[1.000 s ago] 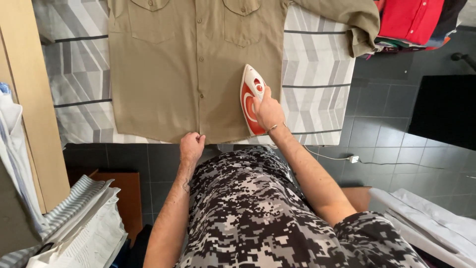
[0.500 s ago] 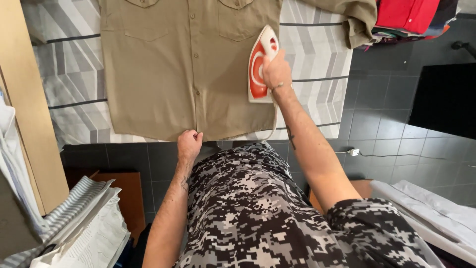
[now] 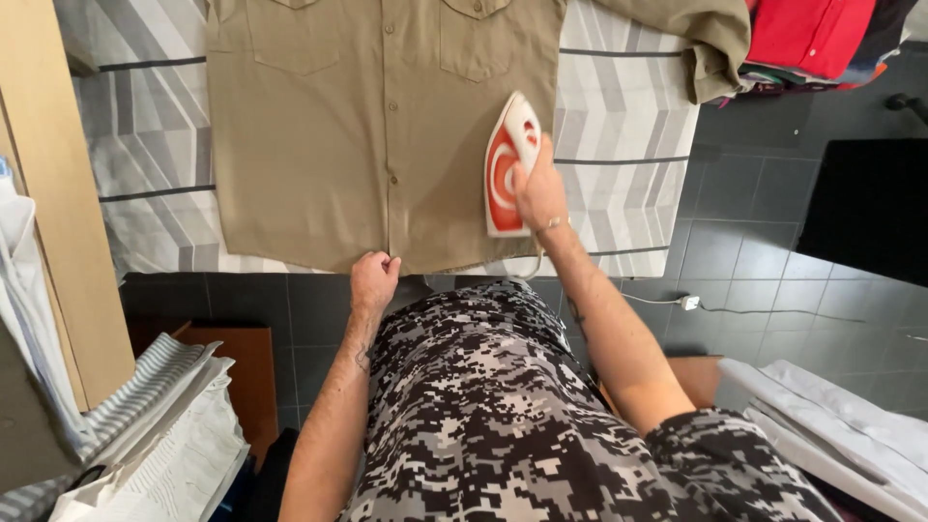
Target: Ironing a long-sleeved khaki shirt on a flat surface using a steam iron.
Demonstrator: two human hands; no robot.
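A khaki button-up shirt (image 3: 319, 126) lies flat, front up, on an ironing board with a grey-and-white striped cover (image 3: 619, 126). My right hand (image 3: 537, 193) grips the handle of a red-and-white iron (image 3: 505, 164) that rests on the shirt's right half, near its side edge. My left hand (image 3: 372, 278) pinches the shirt's bottom hem at the button placket, at the board's near edge. One shirt sleeve (image 3: 710, 43) hangs off the far right of the board.
A red garment (image 3: 807, 34) lies heaped at the top right. The iron's white cord and plug (image 3: 688, 303) trail over the dark tiled floor. A wooden panel (image 3: 53, 213) stands at left, with folded pale cloths (image 3: 145, 425) below and white laundry (image 3: 841, 425) at right.
My right hand pushed the iron up the shirt's right side, then drew it back down a little. My left hand stayed pinched on the hem.
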